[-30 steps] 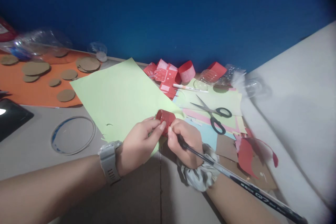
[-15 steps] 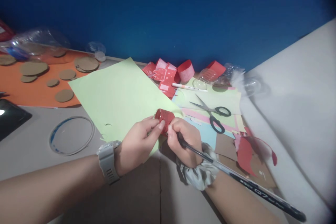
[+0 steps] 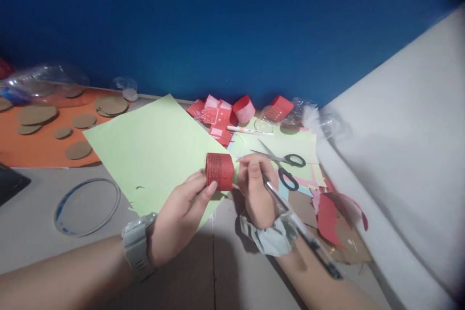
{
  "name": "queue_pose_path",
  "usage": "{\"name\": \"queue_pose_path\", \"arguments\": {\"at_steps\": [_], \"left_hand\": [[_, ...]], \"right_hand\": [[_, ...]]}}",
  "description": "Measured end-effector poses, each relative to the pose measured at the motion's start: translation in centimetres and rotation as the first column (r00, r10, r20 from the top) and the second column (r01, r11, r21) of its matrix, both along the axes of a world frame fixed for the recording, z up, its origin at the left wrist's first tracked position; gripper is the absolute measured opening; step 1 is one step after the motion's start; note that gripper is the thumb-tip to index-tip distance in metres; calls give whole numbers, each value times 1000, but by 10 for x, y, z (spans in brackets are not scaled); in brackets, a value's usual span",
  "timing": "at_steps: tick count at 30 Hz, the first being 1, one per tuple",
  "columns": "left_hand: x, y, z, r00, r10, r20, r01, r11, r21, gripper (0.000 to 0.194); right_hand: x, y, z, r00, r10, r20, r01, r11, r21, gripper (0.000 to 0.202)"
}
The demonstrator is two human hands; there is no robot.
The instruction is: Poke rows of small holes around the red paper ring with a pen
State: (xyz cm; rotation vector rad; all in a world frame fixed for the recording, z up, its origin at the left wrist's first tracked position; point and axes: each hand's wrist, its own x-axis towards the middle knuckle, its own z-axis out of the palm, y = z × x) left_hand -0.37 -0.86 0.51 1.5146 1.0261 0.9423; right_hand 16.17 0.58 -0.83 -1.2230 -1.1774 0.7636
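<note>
My left hand (image 3: 181,218), with a grey watch at its wrist, pinches a red cylinder (image 3: 220,172) at its left side. Dark lines cover part of the cylinder's red surface. Just right of it is my right hand (image 3: 258,189), closed around a pen (image 3: 303,230) with a clear barrel and dark end, which slants down to the right. The pen's tip is hidden by the fingers. Beneath the hands lies a light green sheet of paper (image 3: 152,145). Scissors (image 3: 286,169) with black handles rest open on papers beyond my right hand.
An orange sheet (image 3: 43,152) with several cardboard discs (image 3: 38,115) lies at left, a clear plastic bottle (image 3: 47,82) behind it. Nearer is a tape-like ring (image 3: 58,215). Red paper pieces (image 3: 221,116) and a white marker (image 3: 250,131) sit by the blue wall (image 3: 232,24); red scraps (image 3: 329,220) lie right.
The red cylinder has turned so more of its lined side shows. My right hand has drawn away from it, and the pen slants more steeply. The whole view has shifted slightly.
</note>
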Motion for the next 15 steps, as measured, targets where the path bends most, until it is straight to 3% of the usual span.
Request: {"name": "queue_pose_path", "arguments": {"at_steps": [3,7,11,15], "left_hand": [[0,0,-3,999,-29,-25,30,999,31,30],[0,1,-5,993,-60,-99,70,993,95,30],[-1,3,-4,988,-76,-132,82,996,37,30],[0,2,1,998,-7,-58,4,999,-45,31]], "right_hand": [[-1,-4,2,996,87,-33,-90,993,-73,31],[-4,-5,11,984,174,34,-172,982,-73,31],[-6,-5,17,975,198,96,-189,977,-96,28],[-7,-9,17,952,230,201,-221,973,-68,24]]}}
